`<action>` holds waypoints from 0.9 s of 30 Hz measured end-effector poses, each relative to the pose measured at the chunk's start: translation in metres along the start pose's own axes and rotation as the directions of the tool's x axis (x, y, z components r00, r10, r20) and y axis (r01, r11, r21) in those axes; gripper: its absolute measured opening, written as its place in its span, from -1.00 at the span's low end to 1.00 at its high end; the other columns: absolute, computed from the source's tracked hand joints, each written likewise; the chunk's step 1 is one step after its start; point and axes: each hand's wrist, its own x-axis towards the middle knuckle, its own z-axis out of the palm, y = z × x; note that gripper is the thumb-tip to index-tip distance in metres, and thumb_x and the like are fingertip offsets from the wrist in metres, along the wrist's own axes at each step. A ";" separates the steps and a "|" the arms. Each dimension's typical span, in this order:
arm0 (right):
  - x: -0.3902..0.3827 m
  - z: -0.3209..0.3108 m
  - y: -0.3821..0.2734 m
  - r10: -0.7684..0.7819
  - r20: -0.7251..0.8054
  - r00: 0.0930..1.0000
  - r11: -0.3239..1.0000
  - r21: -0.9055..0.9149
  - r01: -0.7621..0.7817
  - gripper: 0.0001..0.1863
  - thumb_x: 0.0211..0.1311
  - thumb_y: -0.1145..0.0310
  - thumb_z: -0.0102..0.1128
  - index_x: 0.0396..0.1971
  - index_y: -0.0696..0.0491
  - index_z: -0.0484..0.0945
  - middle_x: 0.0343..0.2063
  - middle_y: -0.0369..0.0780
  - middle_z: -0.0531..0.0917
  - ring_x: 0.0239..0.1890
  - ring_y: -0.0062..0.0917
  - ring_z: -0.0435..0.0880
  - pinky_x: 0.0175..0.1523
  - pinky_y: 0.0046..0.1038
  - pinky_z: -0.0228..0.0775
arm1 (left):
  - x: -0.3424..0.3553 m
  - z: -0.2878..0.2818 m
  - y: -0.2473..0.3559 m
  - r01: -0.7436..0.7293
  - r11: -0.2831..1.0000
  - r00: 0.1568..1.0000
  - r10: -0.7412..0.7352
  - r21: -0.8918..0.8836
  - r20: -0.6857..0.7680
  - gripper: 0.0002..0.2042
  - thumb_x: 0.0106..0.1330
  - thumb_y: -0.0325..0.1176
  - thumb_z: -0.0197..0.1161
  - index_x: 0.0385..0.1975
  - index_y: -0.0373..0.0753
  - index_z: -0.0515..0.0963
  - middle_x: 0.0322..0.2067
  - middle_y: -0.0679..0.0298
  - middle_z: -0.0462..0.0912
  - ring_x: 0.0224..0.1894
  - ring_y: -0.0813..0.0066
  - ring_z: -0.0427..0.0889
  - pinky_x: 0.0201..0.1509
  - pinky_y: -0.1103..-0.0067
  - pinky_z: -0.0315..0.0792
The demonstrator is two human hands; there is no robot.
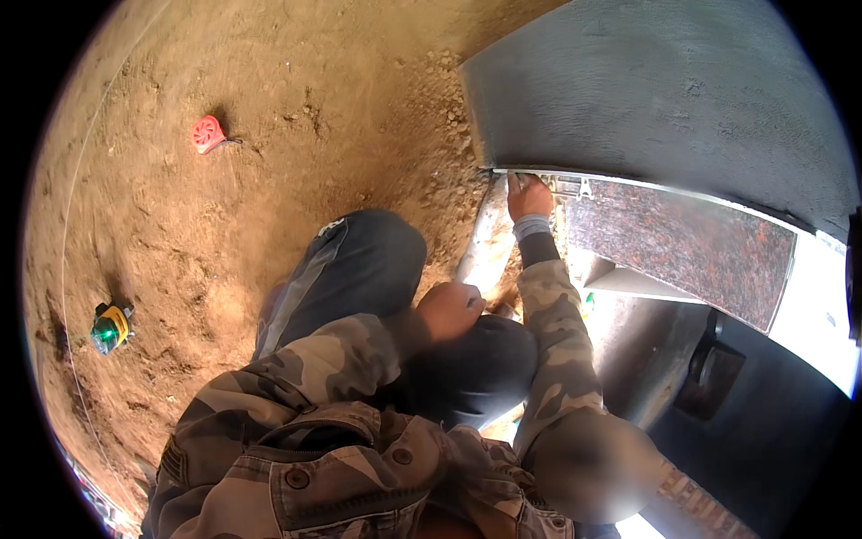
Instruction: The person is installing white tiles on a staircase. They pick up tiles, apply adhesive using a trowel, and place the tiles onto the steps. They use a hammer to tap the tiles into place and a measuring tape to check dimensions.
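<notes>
My right hand (528,196) is closed at the corner where a pale edging strip (628,182) runs along the foot of a grey plastered wall (637,90). Its fingertips press in at that strip; what they pinch, if anything, is hidden. Just to the right of it sits a small metal bracket-like piece (584,188), beside a red-speckled dark stone slab (682,238). Curled into a loose fist, my left hand (451,310) rests at my bent knee (471,364), and its palm side does not show.
Brown earth (269,54) spreads across the left. On it lie a round red reel-like object (207,135) and a yellow-and-black device with a green light (109,329), near a thin line. Right of my arm stands a dark panel (772,413); a blurred round shape (597,467) overlaps my sleeve.
</notes>
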 end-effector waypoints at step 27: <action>-0.010 -0.281 -0.012 -0.068 -0.317 0.946 0.954 0.257 0.155 -0.59 0.17 0.30 0.44 -0.70 0.20 0.46 -0.73 -0.09 0.55 -0.70 -0.57 0.45 -0.54 -0.47 0.31 | 0.020 0.001 -0.001 -0.126 0.976 0.988 0.108 0.179 0.108 -0.70 0.29 -0.18 0.16 -0.38 -0.33 0.65 -0.39 -0.07 0.64 -0.27 -0.05 0.62 -0.19 0.23 0.44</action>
